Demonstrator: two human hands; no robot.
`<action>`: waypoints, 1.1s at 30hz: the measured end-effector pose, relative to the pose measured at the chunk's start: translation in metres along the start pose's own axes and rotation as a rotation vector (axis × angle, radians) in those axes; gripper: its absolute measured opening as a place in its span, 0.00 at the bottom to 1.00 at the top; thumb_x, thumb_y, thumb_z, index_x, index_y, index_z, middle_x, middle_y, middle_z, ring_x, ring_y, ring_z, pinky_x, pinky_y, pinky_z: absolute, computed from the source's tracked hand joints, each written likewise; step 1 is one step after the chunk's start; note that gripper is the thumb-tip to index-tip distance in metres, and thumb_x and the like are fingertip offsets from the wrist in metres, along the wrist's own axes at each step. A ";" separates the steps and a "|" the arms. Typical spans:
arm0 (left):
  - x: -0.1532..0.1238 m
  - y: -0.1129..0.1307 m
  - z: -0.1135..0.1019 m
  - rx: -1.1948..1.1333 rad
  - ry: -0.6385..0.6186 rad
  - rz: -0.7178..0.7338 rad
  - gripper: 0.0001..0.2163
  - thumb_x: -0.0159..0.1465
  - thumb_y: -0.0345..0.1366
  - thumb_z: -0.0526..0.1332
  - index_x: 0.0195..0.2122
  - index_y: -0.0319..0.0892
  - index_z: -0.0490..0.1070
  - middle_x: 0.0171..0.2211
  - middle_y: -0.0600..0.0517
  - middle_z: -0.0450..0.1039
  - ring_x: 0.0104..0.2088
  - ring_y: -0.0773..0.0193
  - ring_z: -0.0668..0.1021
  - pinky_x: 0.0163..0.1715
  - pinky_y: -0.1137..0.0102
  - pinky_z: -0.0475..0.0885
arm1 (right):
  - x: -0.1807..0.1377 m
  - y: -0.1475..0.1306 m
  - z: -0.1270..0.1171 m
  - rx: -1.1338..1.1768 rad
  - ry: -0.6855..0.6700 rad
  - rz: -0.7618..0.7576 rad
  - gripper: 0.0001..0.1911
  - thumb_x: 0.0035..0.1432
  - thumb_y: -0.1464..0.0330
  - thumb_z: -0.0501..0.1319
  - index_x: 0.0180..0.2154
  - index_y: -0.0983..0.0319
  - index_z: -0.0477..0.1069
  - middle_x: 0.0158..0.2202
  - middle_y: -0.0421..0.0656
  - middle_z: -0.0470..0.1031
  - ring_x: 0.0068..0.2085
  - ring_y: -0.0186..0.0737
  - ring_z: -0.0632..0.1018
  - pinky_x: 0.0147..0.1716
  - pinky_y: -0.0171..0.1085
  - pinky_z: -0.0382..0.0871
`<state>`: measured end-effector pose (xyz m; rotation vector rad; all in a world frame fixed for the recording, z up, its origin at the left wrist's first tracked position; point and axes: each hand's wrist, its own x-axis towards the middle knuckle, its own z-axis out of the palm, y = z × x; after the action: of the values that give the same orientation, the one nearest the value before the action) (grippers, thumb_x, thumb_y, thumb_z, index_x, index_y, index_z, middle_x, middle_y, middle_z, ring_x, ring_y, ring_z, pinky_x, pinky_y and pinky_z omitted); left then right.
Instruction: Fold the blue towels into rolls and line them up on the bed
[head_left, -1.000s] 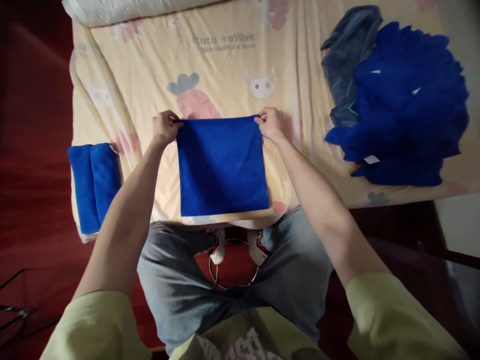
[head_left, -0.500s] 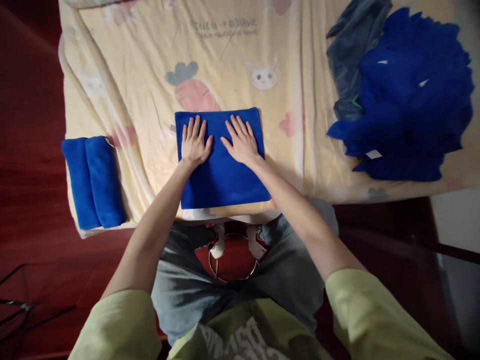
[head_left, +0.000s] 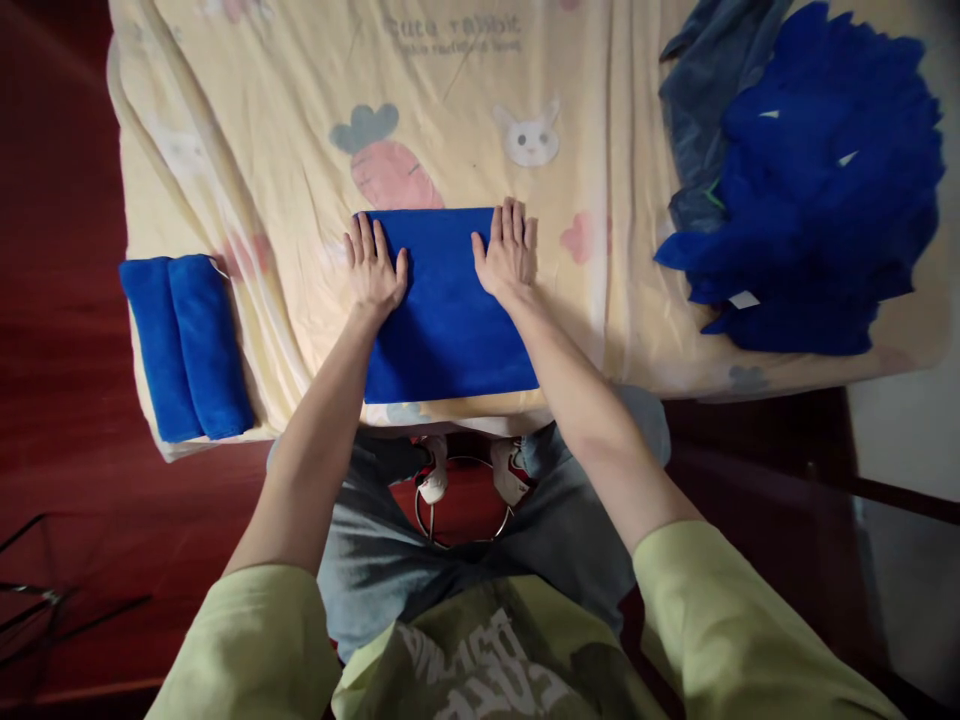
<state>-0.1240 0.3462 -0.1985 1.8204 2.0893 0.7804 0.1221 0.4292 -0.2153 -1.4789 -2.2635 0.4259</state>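
A folded blue towel (head_left: 446, 310) lies flat on the yellow cartoon-print sheet (head_left: 450, 120) near its front edge. My left hand (head_left: 373, 270) rests palm down on the towel's upper left corner, fingers stretched out. On the upper right corner my right hand (head_left: 510, 252) lies flat as well, fingers together and extended. Neither hand holds anything.
Two rolled blue towels (head_left: 184, 345) lie side by side at the sheet's left edge. A heap of loose blue towels (head_left: 817, 190) sits at the right, with a grey-blue cloth (head_left: 694, 110) beside it. Dark red floor surrounds the bed; my knees are under the front edge.
My hands let go of the towel's far edge, pressed flat on its middle, then slid apart to the two upper corners.
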 end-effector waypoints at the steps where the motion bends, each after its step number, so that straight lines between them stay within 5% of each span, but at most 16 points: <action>1: -0.007 0.004 -0.002 -0.008 -0.012 0.007 0.35 0.74 0.54 0.51 0.76 0.37 0.57 0.78 0.40 0.50 0.79 0.46 0.43 0.78 0.45 0.37 | -0.007 -0.007 -0.003 0.005 -0.007 -0.001 0.38 0.77 0.54 0.43 0.76 0.71 0.51 0.78 0.60 0.51 0.80 0.61 0.45 0.75 0.72 0.32; 11: -0.119 0.051 -0.010 0.098 -0.199 0.175 0.33 0.76 0.46 0.48 0.77 0.34 0.54 0.79 0.39 0.45 0.79 0.48 0.46 0.78 0.47 0.41 | -0.105 -0.052 -0.033 -0.017 -0.218 -0.181 0.34 0.76 0.61 0.47 0.76 0.70 0.51 0.79 0.54 0.47 0.80 0.52 0.48 0.79 0.61 0.37; 20: -0.209 0.038 -0.047 0.236 -0.204 0.105 0.31 0.77 0.44 0.45 0.77 0.35 0.55 0.78 0.40 0.46 0.79 0.49 0.50 0.77 0.50 0.46 | -0.197 -0.036 -0.072 -0.021 -0.255 -0.226 0.33 0.76 0.63 0.48 0.75 0.68 0.55 0.78 0.52 0.49 0.79 0.51 0.52 0.79 0.58 0.42; 28: -0.232 0.033 -0.089 0.342 -0.416 0.174 0.33 0.69 0.39 0.59 0.74 0.34 0.61 0.76 0.34 0.52 0.76 0.42 0.58 0.74 0.49 0.57 | -0.256 -0.040 -0.090 -0.050 -0.288 -0.198 0.29 0.70 0.72 0.53 0.70 0.69 0.66 0.74 0.57 0.60 0.76 0.55 0.62 0.75 0.60 0.56; 33: -0.234 0.026 -0.100 0.319 -0.457 0.172 0.27 0.67 0.31 0.56 0.68 0.38 0.70 0.72 0.38 0.64 0.72 0.49 0.67 0.71 0.58 0.66 | -0.266 -0.038 -0.099 -0.003 -0.317 -0.175 0.35 0.56 0.84 0.53 0.64 0.72 0.73 0.69 0.59 0.68 0.73 0.52 0.67 0.74 0.52 0.62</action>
<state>-0.1127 0.0977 -0.1367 2.1145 1.8465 0.0402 0.2359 0.1733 -0.1553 -1.2733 -2.6134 0.6409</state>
